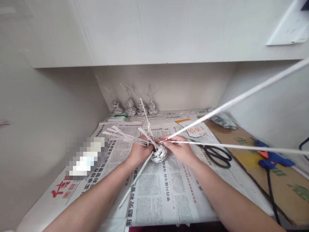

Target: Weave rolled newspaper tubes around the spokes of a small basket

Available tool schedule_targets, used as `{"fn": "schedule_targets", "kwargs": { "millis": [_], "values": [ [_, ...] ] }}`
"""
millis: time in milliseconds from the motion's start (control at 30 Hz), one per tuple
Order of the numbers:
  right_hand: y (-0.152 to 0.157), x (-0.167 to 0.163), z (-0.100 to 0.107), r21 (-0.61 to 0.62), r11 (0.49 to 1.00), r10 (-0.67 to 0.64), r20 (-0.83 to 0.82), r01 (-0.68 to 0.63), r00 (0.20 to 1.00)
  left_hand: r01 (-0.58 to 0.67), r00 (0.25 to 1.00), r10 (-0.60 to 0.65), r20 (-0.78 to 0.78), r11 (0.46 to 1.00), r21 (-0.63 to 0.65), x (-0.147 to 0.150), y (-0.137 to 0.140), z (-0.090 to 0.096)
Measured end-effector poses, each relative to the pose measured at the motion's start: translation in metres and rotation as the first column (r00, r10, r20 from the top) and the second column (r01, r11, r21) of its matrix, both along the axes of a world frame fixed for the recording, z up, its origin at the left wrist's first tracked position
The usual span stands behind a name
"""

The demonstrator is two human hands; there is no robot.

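A small woven paper gourd (159, 154), made of rolled newspaper strips, is between my hands above the newspaper. My left hand (142, 150) is closed around its left side and upper strips. Several loose paper strips (120, 135) fan out to the left and upward from it, and one slants down toward me. With fingers pinched, my right hand (177, 146) grips a long white paper strip (205, 120) at the gourd's right side. A second long strip (231, 146) runs from the same place to the right edge.
Newspaper (154, 199) covers the table. Black scissors (217, 156) lie right of my hand, beside cardboard (260, 174) bearing a blue glue gun (275, 160). Several woven gourds (142, 108) and paper sticks (178, 114) line the back wall. An overhead cabinet (154, 35) hangs above.
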State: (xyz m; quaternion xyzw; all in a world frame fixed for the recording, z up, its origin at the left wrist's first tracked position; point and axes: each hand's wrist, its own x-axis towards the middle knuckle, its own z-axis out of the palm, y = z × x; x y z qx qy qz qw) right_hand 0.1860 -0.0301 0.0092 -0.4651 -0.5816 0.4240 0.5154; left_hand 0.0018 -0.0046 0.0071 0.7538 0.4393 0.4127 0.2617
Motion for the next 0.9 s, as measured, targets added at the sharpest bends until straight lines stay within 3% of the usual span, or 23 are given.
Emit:
{"fn": "schedule_targets", "kwargs": {
  "millis": [133, 200, 333, 467, 600, 700, 900],
  "values": [
    [0.006, 0.006, 0.000, -0.178, 0.970, -0.184, -0.092, 0.166, 0.979, -0.075, 0.996, 0.075, 0.048, 0.997, 0.004, 0.001, -0.001, 0.000],
    [0.007, 0.006, -0.001, -0.236, 0.962, -0.155, -0.047, 0.140, 0.987, -0.070, 0.996, 0.070, 0.060, 0.998, -0.007, 0.001, -0.002, 0.000],
    [0.003, 0.001, -0.003, -0.101, 0.995, -0.003, 0.080, 0.011, 0.997, -0.111, 0.994, 0.111, -0.010, 0.994, 0.005, 0.001, -0.003, 0.001],
    [-0.002, -0.002, 0.001, -0.032, 0.992, 0.123, 0.079, -0.121, 0.989, -0.132, 0.990, 0.133, -0.040, 0.991, 0.032, 0.001, -0.004, 0.004],
    [-0.004, -0.003, 0.002, 0.034, 0.997, 0.062, 0.148, -0.067, 0.987, -0.076, 0.996, 0.080, -0.039, 0.993, 0.091, 0.003, -0.008, 0.007],
    [-0.005, -0.006, 0.000, 0.081, 0.996, 0.032, 0.090, -0.039, 0.995, -0.066, 0.995, 0.076, -0.071, 0.990, 0.127, 0.005, -0.010, 0.009],
    [-0.008, -0.011, -0.001, 0.149, 0.985, 0.058, 0.175, -0.084, 0.983, -0.055, 0.985, 0.075, -0.158, 0.990, 0.130, 0.006, -0.012, 0.007]
  ]
}}
